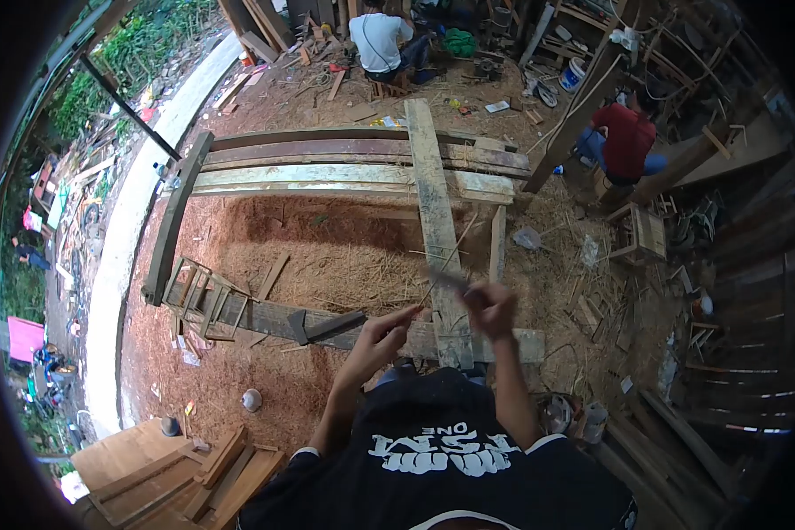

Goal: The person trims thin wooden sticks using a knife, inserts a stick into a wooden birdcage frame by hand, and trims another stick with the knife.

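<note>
My left hand [385, 339] is closed around one end of a thin wooden stick [448, 262], which slants up and away over the plank. In my right hand [492, 311] is a knife [448, 280]; its dark blade is smeared by motion and points left, close to the stick. Whether the blade touches the stick I cannot tell. Beneath both hands, a long weathered plank [431, 190] runs away from my lap across the bench beams. A dark T-shaped tool [325, 328] lies on the near beam [265, 315], left of my left hand.
Long beams [309, 177] form the far side of the bench. A small wooden rack [205, 299] leans at the left. A person in a white shirt [380, 42] sits ahead, another in a red shirt [624, 140] at right. Shavings cover the ground; a wooden stool [638, 234] stands right.
</note>
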{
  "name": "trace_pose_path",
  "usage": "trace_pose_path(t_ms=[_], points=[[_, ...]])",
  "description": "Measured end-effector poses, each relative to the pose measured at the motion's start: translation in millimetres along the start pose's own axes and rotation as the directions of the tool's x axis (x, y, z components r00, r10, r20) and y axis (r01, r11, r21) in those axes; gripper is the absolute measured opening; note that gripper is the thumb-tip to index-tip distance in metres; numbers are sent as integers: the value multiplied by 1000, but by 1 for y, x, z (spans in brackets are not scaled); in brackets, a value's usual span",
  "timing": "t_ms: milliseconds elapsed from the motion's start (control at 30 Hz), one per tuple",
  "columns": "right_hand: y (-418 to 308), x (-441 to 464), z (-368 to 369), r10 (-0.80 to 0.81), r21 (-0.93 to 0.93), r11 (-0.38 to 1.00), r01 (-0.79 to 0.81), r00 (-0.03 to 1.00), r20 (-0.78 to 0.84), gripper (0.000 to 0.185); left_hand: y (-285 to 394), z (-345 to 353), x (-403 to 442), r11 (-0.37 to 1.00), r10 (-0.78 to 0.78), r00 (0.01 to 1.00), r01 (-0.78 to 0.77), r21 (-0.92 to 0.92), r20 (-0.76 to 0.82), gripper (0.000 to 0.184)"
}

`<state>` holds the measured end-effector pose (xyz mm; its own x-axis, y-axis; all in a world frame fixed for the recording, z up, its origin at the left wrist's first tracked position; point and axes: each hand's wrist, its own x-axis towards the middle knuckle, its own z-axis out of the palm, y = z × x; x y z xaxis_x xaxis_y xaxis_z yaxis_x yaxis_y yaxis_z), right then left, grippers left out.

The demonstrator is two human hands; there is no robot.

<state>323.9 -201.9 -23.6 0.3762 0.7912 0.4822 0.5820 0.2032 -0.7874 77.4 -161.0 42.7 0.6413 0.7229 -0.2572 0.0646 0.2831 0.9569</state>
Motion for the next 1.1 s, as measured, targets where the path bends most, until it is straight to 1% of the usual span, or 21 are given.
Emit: trace_pose_path(t_ms=[33, 100, 133, 200, 267, 333, 367, 400, 467, 500, 567, 600, 667, 767, 800, 833, 900, 933, 967, 1033, 1100], points=[[6, 2, -7, 317, 128, 945, -301, 939, -133, 47, 3, -2, -5, 999, -32, 999, 32, 12, 19, 34], [1, 5, -28, 285, -165, 943, -288, 958, -43, 50, -11, -8, -7, 994, -54, 998, 52, 93, 20, 39], [-5, 6, -33, 278, -307, 914, -263, 961, 3, 52, -16, -12, -6, 996, -71, 997, 70, 63, 10, 39], [-18, -5, -23, 228, -343, 920, -192, 971, 66, 50, -20, -17, -1, 995, -103, 995, 103, -7, -6, 38], [-35, -19, -8, 175, -383, 918, -103, 972, 157, 48, -20, -19, -1, 994, -93, 995, 94, 57, -19, 33], [-54, -24, 16, -49, -255, 962, 94, 983, 176, 45, -27, -24, 3, 996, -3, 1000, 0, 90, 30, 33], [-62, -19, 18, -197, -233, 941, 247, 956, 218, 45, -39, -30, 1, 980, -68, 997, 62, 191, 27, 34], [-54, -9, 17, -87, -235, 966, 107, 992, 95, 44, -33, -33, -3, 988, -84, 996, 79, 130, 31, 34], [-27, 9, 3, 146, -183, 968, -170, 979, -140, 43, -12, -36, -18, 993, -115, 993, 115, 3, 38, 35], [-24, 10, -3, 145, -290, 943, -164, 985, -89, 43, -7, -37, -22, 997, -73, 997, 73, 23, 25, 35], [-24, 15, -12, 149, -495, 860, -124, 989, 11, 45, -11, -41, -23, 995, -100, 995, 99, 21, 15, 34], [-39, 11, 5, 67, -380, 922, -74, 997, -34, 45, -12, -42, -19, 994, -104, 994, 104, 18, 10, 34], [-52, -4, 34, -138, -339, 926, 165, 985, 102, 40, -15, -46, -16, 993, -107, 994, 108, -46, 29, 33], [-48, 0, 35, -203, -422, 866, 269, 960, 196, 39, -13, -60, -22, 993, -111, 993, 112, -26, 30, 33], [-31, 7, 26, -57, -409, 911, 55, 998, 8, 41, -11, -66, -27, 994, -110, 994, 111, -8, 21, 32], [-14, 14, 15, 97, -357, 921, -155, 980, -175, 43, -10, -74, -31, 992, -124, 992, 124, -2, 25, 32], [-24, 20, -3, 112, -457, 866, -202, 970, -216, 38, -17, -87, -37, 993, -116, 993, 116, 15, 35, 31], [-33, 26, -10, 113, -505, 835, -219, 966, -232, 36, -20, -89, -34, 994, -108, 993, 107, 19, 36, 31], [-53, 24, 10, 58, -283, 951, -128, 969, -241, 39, -22, -90, -33, 992, -123, 992, 122, 14, 43, 31], [-63, -9, 51, 84, -393, 916, -83, 996, -17, 45, -19, -79, -25, 987, -155, 988, 154, -43, -25, 30], [-82, -15, 73, 217, -245, 947, -208, 976, 11, 46, -19, -73, -17, 987, -142, 988, 137, -86, -65, 30]])
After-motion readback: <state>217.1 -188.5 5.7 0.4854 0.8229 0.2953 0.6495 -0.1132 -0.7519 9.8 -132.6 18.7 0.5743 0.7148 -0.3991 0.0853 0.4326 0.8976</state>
